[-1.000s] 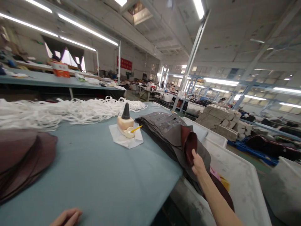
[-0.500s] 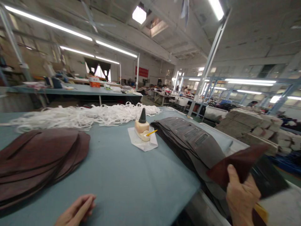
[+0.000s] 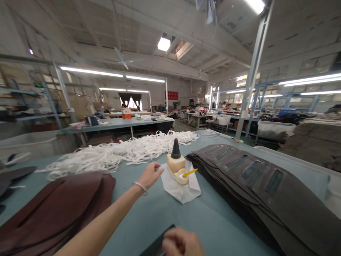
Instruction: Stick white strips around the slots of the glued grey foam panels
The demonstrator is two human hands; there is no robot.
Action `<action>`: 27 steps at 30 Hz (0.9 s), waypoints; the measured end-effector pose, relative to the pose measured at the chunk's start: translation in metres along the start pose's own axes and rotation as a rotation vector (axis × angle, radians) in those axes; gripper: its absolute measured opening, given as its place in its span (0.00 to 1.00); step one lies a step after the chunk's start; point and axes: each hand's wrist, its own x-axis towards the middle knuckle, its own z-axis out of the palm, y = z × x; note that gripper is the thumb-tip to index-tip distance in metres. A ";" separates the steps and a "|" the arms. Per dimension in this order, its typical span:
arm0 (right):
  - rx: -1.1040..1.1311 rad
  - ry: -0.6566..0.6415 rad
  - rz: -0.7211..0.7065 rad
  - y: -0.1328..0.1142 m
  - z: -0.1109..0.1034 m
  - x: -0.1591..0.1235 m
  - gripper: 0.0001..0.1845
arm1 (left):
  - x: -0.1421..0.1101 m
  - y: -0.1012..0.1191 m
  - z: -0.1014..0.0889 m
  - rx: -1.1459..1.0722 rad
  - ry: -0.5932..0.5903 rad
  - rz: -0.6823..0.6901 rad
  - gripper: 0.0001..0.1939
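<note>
My left hand (image 3: 150, 175), with a bracelet at the wrist, reaches over the table to just left of a glue bottle (image 3: 176, 161) with a black cone-shaped nozzle. Its fingers are slightly apart and hold nothing visible. In front of the bottle is a small cup (image 3: 182, 179) of white glue with a yellow stick (image 3: 190, 172) lying in it. Bottle and cup stand on a white sheet (image 3: 182, 195). At the bottom edge my right hand (image 3: 185, 242), blurred, is closed on a dark leather piece (image 3: 157, 244), mostly out of frame.
Brown leather pieces (image 3: 71, 202) lie stacked on the left. A fanned stack of dark grey panels with cut-out windows (image 3: 239, 177) runs along the right. White strips (image 3: 128, 149) are heaped behind. A metal post (image 3: 253, 71) rises beyond the table's far right corner.
My left hand has moved forward and right, up to the glue bottle. My right hand has come from the right-hand stack to the near middle with the leather piece. The view has turned left.
</note>
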 end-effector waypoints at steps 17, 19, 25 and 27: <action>-0.059 0.418 -0.218 0.016 -0.045 0.208 0.13 | 0.157 0.012 0.106 -0.223 0.090 -0.081 0.32; -0.117 0.394 -0.240 0.009 -0.045 0.216 0.10 | 0.162 0.011 0.110 -0.253 0.091 -0.068 0.28; -0.250 0.358 -0.235 -0.002 -0.046 0.235 0.07 | 0.168 0.011 0.113 -0.315 0.143 -0.043 0.16; -0.268 0.358 -0.232 -0.002 -0.046 0.236 0.07 | 0.166 0.013 0.109 -0.347 0.175 -0.024 0.17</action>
